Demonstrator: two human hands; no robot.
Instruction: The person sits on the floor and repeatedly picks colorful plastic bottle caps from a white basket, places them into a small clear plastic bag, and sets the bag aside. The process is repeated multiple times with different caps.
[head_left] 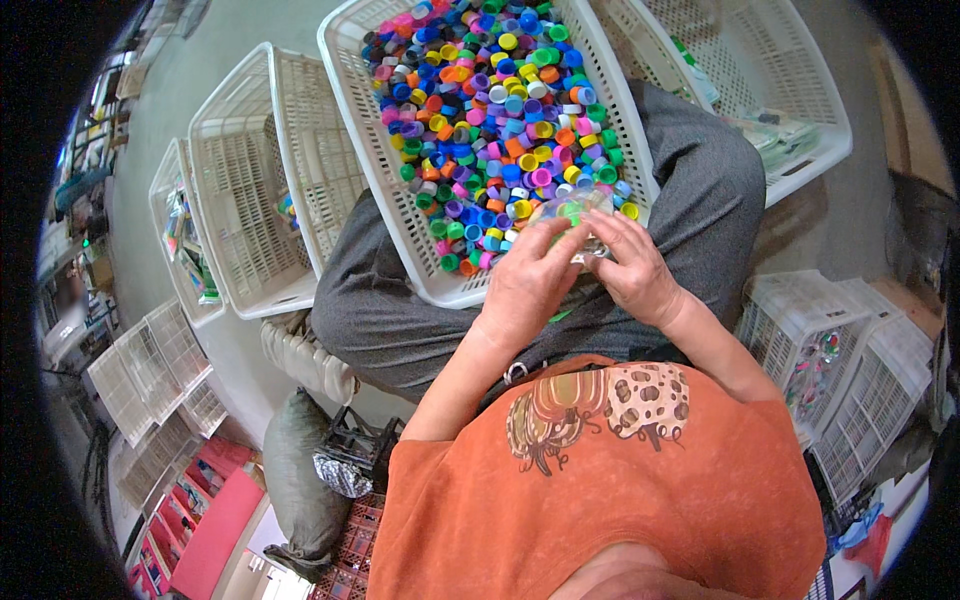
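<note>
Clear plastic item (594,199) sits between left grip (532,268) and right grip (637,268).

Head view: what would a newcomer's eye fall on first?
First, the heap of multicoloured caps in the white crate at top centre. Next, the left hand and right hand, close together at the crate's near end, holding a clear plastic item with green showing. Then the orange shirt, broad across the lower middle.

Small clear plastic item (573,207), green showing through, over multicoloured caps (500,150)
</note>
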